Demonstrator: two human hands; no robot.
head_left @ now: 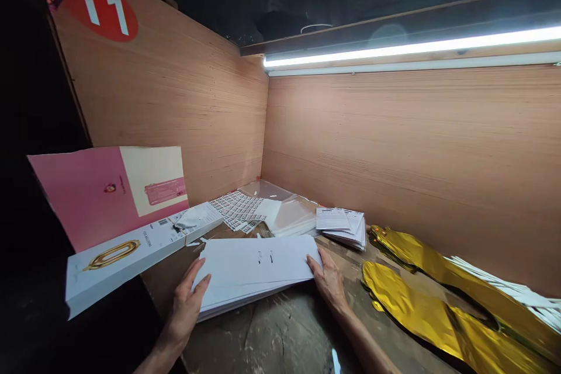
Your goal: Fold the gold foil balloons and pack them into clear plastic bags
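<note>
A thick stack of white sheets [256,272] lies on the worn wooden bench in front of me. My left hand [186,304] rests against the stack's left edge with its fingers spread, thumb on top. My right hand [328,280] lies flat on the stack's right corner, fingers stretched out. Neither hand grips anything.
A long white box printed with a gold zero [131,254] lies at left before a pink card [109,190]. Label sheets [236,207], clear bags [284,213] and a small paper pile [344,225] sit behind. Gold foil balloons [438,298] cover the right. Plywood walls enclose the booth.
</note>
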